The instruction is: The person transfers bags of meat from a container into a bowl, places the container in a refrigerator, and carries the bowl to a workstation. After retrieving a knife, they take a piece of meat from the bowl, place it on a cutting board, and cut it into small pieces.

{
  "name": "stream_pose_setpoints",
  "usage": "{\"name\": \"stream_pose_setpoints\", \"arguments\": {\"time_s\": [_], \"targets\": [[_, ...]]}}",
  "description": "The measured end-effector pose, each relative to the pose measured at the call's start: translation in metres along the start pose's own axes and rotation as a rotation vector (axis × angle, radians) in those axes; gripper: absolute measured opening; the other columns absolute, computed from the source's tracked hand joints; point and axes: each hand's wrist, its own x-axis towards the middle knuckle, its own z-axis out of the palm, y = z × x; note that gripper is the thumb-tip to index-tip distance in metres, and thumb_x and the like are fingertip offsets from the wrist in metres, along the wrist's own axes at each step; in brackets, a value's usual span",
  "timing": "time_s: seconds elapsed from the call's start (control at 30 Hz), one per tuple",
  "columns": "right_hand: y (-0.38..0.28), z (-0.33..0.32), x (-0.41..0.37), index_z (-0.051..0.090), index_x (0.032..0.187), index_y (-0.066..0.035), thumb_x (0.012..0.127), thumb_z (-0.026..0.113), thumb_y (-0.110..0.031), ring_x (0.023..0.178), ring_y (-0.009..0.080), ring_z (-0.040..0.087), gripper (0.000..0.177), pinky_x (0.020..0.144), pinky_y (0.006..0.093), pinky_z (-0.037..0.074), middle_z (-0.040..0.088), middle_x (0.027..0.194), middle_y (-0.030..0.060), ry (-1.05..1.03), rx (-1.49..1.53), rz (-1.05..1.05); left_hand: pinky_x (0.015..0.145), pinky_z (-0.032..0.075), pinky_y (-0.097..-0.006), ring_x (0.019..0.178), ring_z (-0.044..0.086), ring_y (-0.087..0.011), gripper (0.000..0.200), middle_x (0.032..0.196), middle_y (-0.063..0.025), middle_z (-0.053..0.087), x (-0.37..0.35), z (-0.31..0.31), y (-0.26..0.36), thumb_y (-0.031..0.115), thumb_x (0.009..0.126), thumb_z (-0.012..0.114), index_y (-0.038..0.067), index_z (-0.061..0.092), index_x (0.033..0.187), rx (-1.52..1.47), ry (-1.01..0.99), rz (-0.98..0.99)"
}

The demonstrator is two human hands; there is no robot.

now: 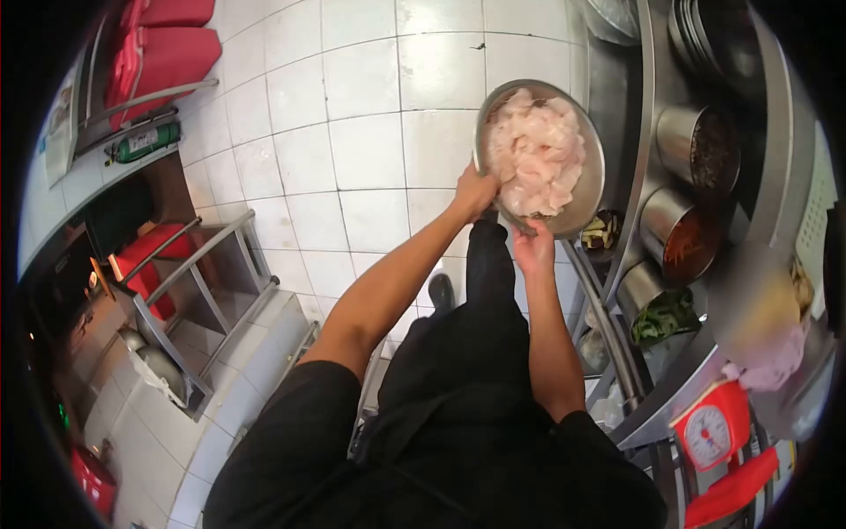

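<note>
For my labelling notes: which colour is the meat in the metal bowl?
Pale pink; the meat shows best in the head view.

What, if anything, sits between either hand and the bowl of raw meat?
Nothing visible. The left hand grips the metal bowl at its near rim, and the right hand holds its lower edge. Both touch it directly. The raw meat lies inside the bowl.

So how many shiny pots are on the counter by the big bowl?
3: pot of dark stuff farthest, pot of red sauce in the middle, pot of greens nearest. A small dish beside the bowl may be a fourth.
</note>
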Motion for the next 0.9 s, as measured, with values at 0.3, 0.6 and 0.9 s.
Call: {"name": "stream_pose_setpoints", "arguments": {"time_s": [0.3, 0.6, 0.9], "targets": [[-0.097, -0.011, 0.15, 0.055, 0.116, 0.007, 0.083, 0.052, 0.006, 0.115, 0.034, 0.059, 0.033, 0.104, 0.0478, 0.049, 0.061, 0.121, 0.0176, -0.101, 0.188, -0.228, 0.082, 0.056, -0.0429, 0.103, 0.065, -0.0382, 0.093, 0.118, -0.0291, 0.062, 0.171, 0.136, 0.021, 0.016, 0.074, 0.068, 0.004, 0.022, 0.154, 0.109, -0.317, 0.166], [-0.161, -0.032, 0.255, 0.035, 0.137, 0.016, 0.098, 0.051, -0.014, 0.13, 0.0406, 0.048, 0.052, 0.11, 0.0509, 0.043, 0.046, 0.141, 0.0289, -0.112, 0.138, -0.428, 0.107, 0.039, -0.0357, 0.136, 0.044, -0.0336, 0.084, 0.146, -0.0294, 0.042, 0.095, 0.077, -0.072, 0.032, 0.087, 0.07, -0.003, 0.027, 0.151, 0.15, -0.356, -0.074], [-0.114, -0.098, 0.145, 0.051, 0.118, 0.004, 0.098, 0.057, -0.029, 0.106, 0.0378, 0.062, 0.039, 0.095, 0.0503, 0.052, 0.06, 0.117, 0.0232, 0.212, -0.255, 0.188, 0.077, 0.053, -0.0341, 0.083, 0.068, -0.0229, 0.037, 0.089, -0.0163, 0.072, -0.041, -0.067, -0.108, 0.03, 0.085, 0.066, -0.003, 0.072, 0.101, 0.406, -0.062, -0.075]]}}
